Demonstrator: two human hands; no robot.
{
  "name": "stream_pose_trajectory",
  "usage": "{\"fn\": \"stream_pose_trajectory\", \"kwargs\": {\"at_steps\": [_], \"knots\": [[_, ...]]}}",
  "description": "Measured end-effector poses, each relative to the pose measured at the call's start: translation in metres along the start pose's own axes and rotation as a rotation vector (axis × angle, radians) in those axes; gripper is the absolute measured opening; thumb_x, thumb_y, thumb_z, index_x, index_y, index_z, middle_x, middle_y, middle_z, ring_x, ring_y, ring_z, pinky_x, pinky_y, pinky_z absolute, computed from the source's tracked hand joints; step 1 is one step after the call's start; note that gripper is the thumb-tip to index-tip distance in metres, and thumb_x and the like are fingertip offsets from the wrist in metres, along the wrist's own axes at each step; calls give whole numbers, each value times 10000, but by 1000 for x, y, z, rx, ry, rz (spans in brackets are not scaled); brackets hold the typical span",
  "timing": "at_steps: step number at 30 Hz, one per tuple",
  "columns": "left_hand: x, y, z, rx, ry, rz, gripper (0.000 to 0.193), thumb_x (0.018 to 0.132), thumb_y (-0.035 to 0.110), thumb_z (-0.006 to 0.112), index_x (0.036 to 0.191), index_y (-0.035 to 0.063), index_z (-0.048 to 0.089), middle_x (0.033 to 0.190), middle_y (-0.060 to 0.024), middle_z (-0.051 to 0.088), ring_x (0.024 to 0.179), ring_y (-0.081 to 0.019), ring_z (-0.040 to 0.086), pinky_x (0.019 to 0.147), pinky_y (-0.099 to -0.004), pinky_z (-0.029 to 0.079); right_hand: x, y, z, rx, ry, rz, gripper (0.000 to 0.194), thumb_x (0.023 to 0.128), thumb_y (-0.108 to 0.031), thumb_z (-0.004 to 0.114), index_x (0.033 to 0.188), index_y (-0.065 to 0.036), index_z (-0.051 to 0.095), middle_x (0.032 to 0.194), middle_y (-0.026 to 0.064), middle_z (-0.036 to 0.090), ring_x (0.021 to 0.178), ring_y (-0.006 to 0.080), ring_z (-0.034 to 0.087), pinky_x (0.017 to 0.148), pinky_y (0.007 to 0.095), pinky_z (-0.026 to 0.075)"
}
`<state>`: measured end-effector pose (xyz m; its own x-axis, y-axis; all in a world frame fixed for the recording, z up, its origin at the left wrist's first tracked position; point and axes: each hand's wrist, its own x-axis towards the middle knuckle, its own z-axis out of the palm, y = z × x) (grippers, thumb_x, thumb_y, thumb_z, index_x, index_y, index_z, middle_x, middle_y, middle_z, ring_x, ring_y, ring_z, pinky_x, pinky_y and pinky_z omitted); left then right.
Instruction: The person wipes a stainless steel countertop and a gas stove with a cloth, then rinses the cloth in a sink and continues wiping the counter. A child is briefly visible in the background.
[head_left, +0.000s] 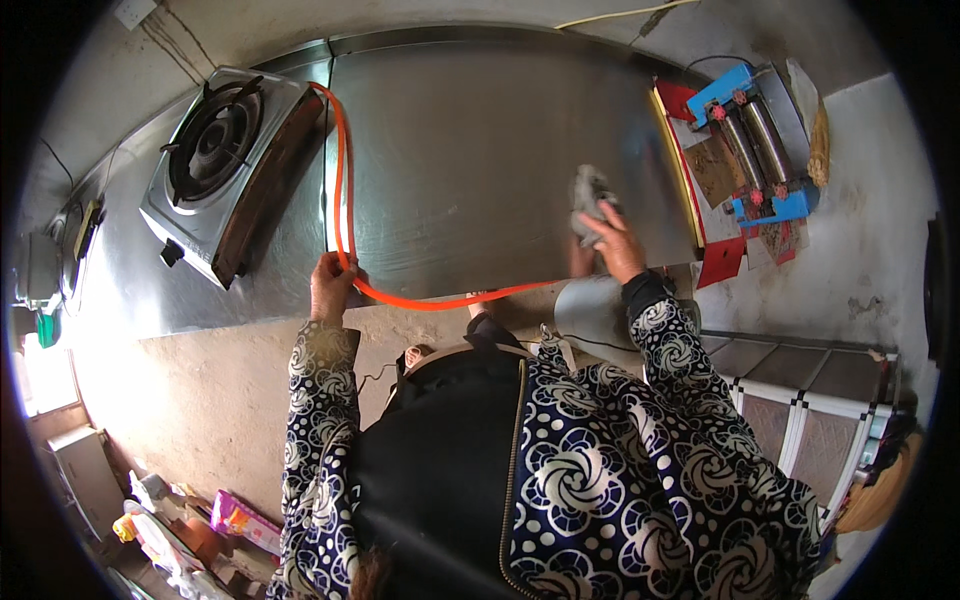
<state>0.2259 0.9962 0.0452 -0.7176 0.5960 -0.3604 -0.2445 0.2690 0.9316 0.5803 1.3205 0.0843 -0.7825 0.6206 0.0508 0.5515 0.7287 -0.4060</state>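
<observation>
My left hand (332, 286) grips an orange hose (442, 304) at the front edge of the stainless steel countertop (480, 165). From the left hand the hose runs back to the gas stove (202, 165) and also sags along the front edge to the right. My right hand (616, 244) holds a grey cloth (590, 199) on the right part of the countertop; the cloth is slightly blurred.
At the right stands a blue pasta machine (757, 150) with metal rollers, on red and white papers. A grey cylinder (592, 307) is below the front edge. A white-framed cabinet (795, 420) stands at the lower right, bags and clutter at the lower left.
</observation>
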Motion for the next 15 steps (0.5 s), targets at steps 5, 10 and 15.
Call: {"fn": "stream_pose_trajectory", "kwargs": {"at_steps": [5,10,15], "knots": [[-1,-17,-2,-113,-63,41,211,810,-45,542,1008,8,492,815,-73,580,712,-160,600,682,-284,495,59,12,13,-202,28,538,506,728,-136,656,1215,-208,538,1235,146,494,1060,321,527,858,402,450],[2,-23,2,63,-5,96,239,797,-49,556,1021,-1,486,832,-66,574,723,-162,603,694,-279,499,91,-117,70,-145,73,-30,515,652,-127,688,1141,-237,571,1233,109,465,1023,363,500,840,425,459],[5,-27,2,-18,-13,28,244,788,-50,567,1015,-2,493,837,-73,579,735,-154,603,681,-284,505,69,-197,90,-56,-139,-313,400,693,-58,607,1063,-207,605,1319,125,427,1019,381,510,833,409,475]]}}
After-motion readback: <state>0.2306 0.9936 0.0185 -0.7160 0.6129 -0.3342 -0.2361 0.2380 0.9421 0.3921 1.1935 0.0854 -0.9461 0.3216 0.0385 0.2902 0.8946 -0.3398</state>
